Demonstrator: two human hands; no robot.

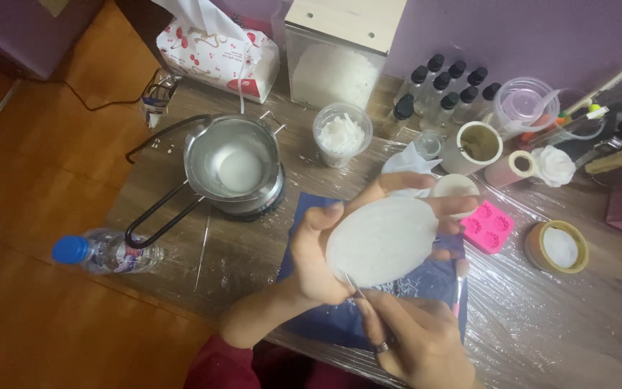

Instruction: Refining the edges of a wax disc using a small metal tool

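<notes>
One head-worn camera looks steeply down, close over the table (181,216).

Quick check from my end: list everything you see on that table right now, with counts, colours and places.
wax disc: 1, white, held above blue mat
tool: 1, thin metal, at disc's lower edge
blue mat: 1, table front
melting pot: 1, steel, left of centre
flake cup: 1, clear, behind centre
flake box: 1, clear with pale lid, back
tissue pack: 1, white-red, back left
water bottle: 1, blue cap, lying left
dropper bottles: about nine, black caps, back right
pink mould: 1, right
tin: 1, white fill, right
left hand: holds disc
right hand: holds tool
</notes>
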